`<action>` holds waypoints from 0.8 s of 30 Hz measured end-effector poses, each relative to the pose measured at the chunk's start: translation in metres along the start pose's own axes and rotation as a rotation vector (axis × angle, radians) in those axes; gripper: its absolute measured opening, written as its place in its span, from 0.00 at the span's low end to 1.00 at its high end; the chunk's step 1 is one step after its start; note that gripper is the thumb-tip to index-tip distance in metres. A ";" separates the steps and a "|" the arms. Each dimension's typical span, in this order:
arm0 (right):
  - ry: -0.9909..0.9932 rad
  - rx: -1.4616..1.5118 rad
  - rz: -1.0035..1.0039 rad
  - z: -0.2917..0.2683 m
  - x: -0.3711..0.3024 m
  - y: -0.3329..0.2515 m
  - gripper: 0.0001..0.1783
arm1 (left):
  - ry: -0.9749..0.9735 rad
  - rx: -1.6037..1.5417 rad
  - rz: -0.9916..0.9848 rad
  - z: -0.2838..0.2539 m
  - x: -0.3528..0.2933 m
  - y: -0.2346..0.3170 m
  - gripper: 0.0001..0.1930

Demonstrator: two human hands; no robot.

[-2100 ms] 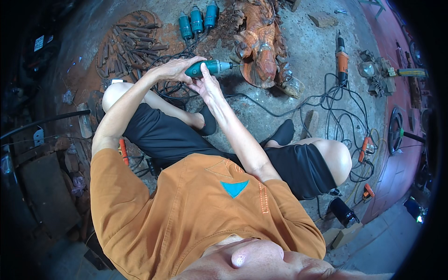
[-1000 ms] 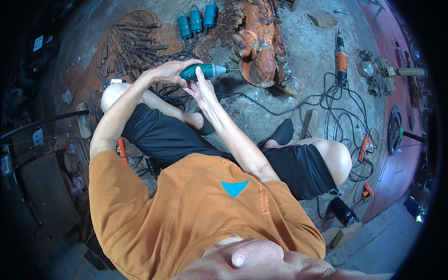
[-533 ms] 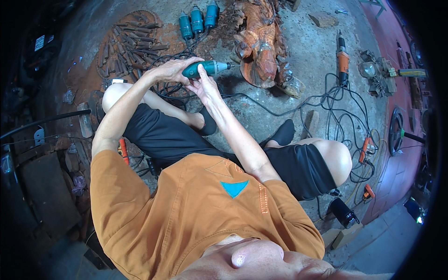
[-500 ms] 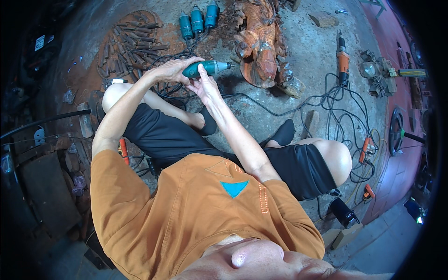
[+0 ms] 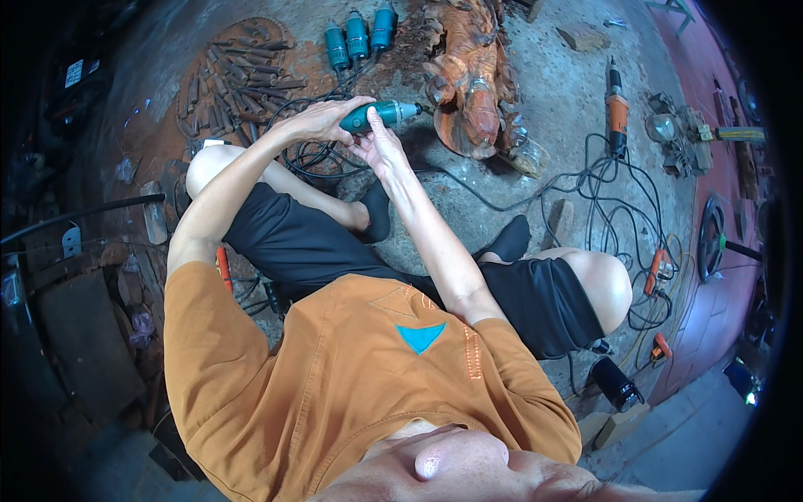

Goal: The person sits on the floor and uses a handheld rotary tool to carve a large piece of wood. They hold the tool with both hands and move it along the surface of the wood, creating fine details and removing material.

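Note:
A teal die grinder (image 5: 381,116) lies level in both my hands, its nose toward a reddish-brown wood carving (image 5: 481,109). My left hand (image 5: 329,120) wraps the rear of its body. From below, my right hand (image 5: 381,149) grips it nearer the nose, the thumb up along the side. The thin bit ends at the left edge of the carving; whether it touches cannot be made out. The carving, rough and deeply shaped, lies on the concrete floor (image 5: 468,188) beyond my feet.
Several wooden-brown rod-like pieces (image 5: 238,79) are heaped at the far left. Three teal grinders (image 5: 358,38) stand behind my hands. An orange grinder (image 5: 617,113) and tangled black cables (image 5: 598,180) lie to the right. A black cylinder (image 5: 615,382) sits by my right knee.
Both hands have carried the die grinder a little right and slightly away from me, bringing its bit closer to the carving. My grip looks much the same.

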State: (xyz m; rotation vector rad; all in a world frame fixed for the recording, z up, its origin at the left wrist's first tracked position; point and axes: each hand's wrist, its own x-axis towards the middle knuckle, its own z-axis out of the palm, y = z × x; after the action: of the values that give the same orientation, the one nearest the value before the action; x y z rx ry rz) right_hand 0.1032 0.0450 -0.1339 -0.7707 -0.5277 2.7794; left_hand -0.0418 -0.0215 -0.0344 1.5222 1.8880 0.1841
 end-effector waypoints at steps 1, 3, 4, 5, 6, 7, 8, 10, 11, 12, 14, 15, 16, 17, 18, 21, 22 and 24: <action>0.020 -0.011 -0.002 0.000 0.001 0.000 0.40 | 0.003 -0.004 0.000 0.001 0.001 0.000 0.48; 0.011 -0.023 -0.013 -0.001 0.004 -0.001 0.40 | 0.020 -0.001 -0.004 0.002 0.001 0.001 0.48; 0.007 -0.028 -0.018 -0.002 0.005 -0.002 0.40 | 0.029 0.000 -0.006 0.003 0.002 0.001 0.48; 0.011 -0.032 -0.024 -0.003 0.006 -0.002 0.40 | 0.025 0.006 -0.011 0.002 0.003 0.003 0.48; 0.015 -0.036 -0.030 -0.004 0.008 -0.003 0.40 | 0.021 0.012 -0.015 0.001 0.004 0.004 0.48; 0.019 -0.041 -0.037 -0.006 0.008 -0.004 0.40 | 0.018 0.018 -0.019 0.000 0.006 0.006 0.48; 0.014 -0.037 -0.034 -0.004 0.007 -0.004 0.40 | 0.027 0.023 -0.015 0.001 0.005 0.005 0.48; 0.005 -0.031 -0.029 -0.002 0.005 -0.006 0.39 | 0.045 0.034 -0.006 0.003 0.005 0.003 0.49; 0.013 -0.023 -0.036 -0.001 0.004 -0.007 0.38 | 0.037 0.030 -0.010 0.003 0.006 0.003 0.49; 0.021 -0.015 -0.044 0.000 0.001 -0.008 0.37 | 0.029 0.027 -0.014 0.002 0.006 0.004 0.49; 0.031 -0.011 -0.057 0.002 -0.002 -0.009 0.36 | 0.016 0.027 -0.020 0.001 0.007 0.006 0.49; 0.033 -0.014 -0.062 0.002 -0.003 -0.009 0.36 | 0.012 0.030 -0.021 0.001 0.008 0.007 0.48; 0.034 -0.017 -0.067 0.003 -0.005 -0.010 0.36 | 0.007 0.034 -0.022 0.001 0.008 0.008 0.48; 0.032 -0.014 -0.074 0.003 -0.006 -0.009 0.36 | 0.018 0.046 -0.010 0.002 0.008 0.008 0.48; 0.030 -0.011 -0.081 0.004 -0.008 -0.009 0.36 | 0.029 0.058 0.002 0.003 0.007 0.008 0.48; 0.035 -0.011 -0.082 0.005 -0.011 -0.007 0.37 | 0.058 0.073 0.033 0.005 0.005 0.007 0.48; 0.039 -0.013 -0.080 0.005 -0.012 -0.007 0.37 | 0.068 0.074 0.041 0.005 0.004 0.008 0.48; 0.041 -0.009 -0.077 0.002 -0.012 -0.005 0.36 | 0.057 0.077 0.044 0.003 0.003 0.014 0.48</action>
State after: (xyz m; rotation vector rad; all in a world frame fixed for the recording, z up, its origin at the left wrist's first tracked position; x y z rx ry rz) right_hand 0.1123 0.0457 -0.1247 -0.7907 -0.5511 2.6865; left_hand -0.0290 -0.0153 -0.0308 1.6275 1.9271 0.1782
